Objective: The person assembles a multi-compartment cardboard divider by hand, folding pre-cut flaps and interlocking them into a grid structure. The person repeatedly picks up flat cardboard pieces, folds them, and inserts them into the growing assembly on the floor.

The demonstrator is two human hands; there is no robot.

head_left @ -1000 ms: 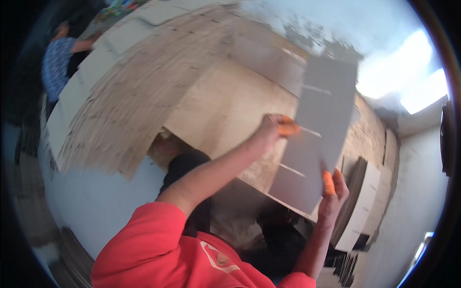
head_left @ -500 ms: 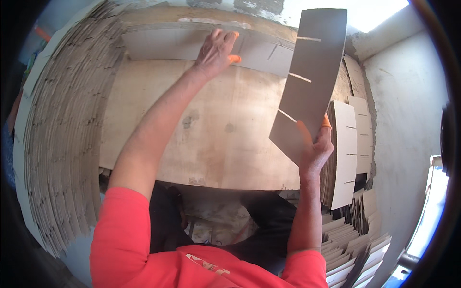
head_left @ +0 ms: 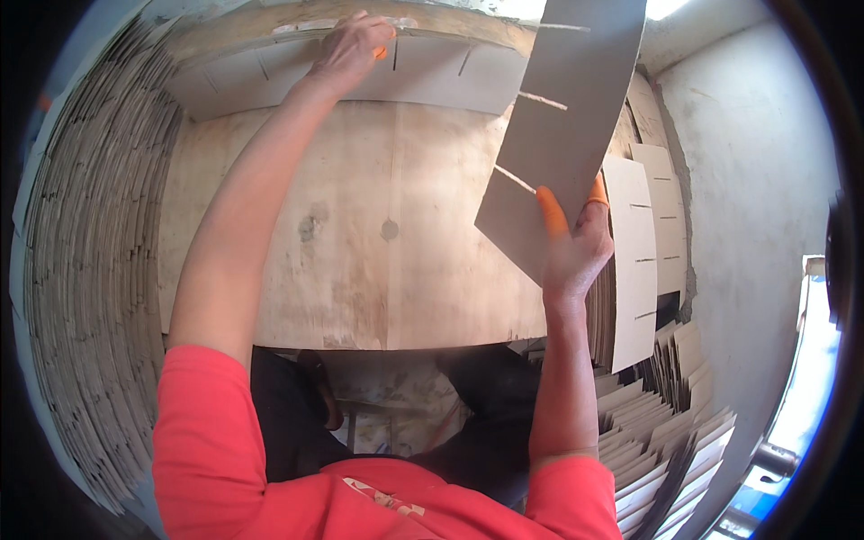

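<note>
At the far side of the wooden board (head_left: 360, 297), a long grey cardboard strip with slots (head_left: 441, 76) stands on its long edge. My left hand (head_left: 351, 52) grips its upper edge, with an orange-covered fingertip or thumb on the near face; the other fingers are partly hidden behind. My right hand (head_left: 576, 247) holds a second slotted cardboard strip (head_left: 576, 99) raised and tilted, its far end cut off by the picture's top. The right thumb, in an orange cover, presses on the strip's face, and another orange-covered finger wraps its right edge.
Tall stacks of cardboard sheets (head_left: 99, 234) rise along the left. On the right stand slotted cardboard strips (head_left: 634, 288) beside a rough wall (head_left: 742, 180), with more fanned-out cardboard pieces (head_left: 625, 414) lower down. The board's near edge lies above my legs.
My left hand has moved up and to the left, closing its fingers on the far strip's upper edge. The right hand still holds its strip, shifted a little left and up in the picture.
</note>
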